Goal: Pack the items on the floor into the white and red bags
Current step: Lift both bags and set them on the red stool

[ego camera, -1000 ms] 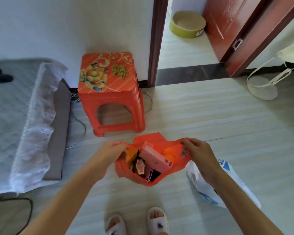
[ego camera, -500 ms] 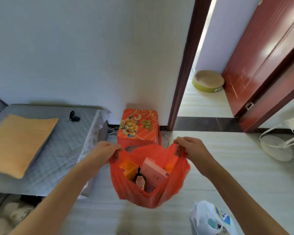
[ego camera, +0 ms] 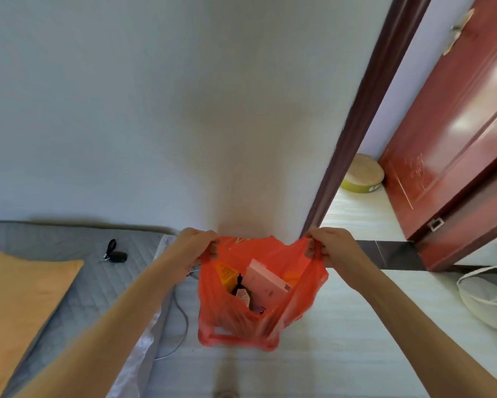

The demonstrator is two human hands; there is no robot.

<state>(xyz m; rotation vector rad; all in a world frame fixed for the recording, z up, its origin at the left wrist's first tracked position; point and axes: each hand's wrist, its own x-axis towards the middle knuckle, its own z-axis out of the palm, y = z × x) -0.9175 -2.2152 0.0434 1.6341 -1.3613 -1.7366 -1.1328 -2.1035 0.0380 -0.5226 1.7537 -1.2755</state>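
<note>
While the red bag [ego camera: 258, 305] hangs off the floor by the wall, the left hand [ego camera: 194, 248] pinches one top edge and the right hand [ego camera: 332, 249] pinches the other, mouth spread wide. Inside you can see a pink box [ego camera: 266, 281], a small dark bottle [ego camera: 241, 291] and an orange pack [ego camera: 227, 275]. Grey mattress [ego camera: 78, 280] sits off to the left.

One red bag [ego camera: 258, 317]; inside it one pink box [ego camera: 266, 281], one yellow box [ego camera: 226, 274], one small dark bottle [ego camera: 242, 291]. Two hands: left [ego camera: 194, 247], right [ego camera: 332, 248]. One key fob [ego camera: 115, 255] on one bed [ego camera: 78, 282]. One orange pillow [ego camera: 17, 294].
</note>
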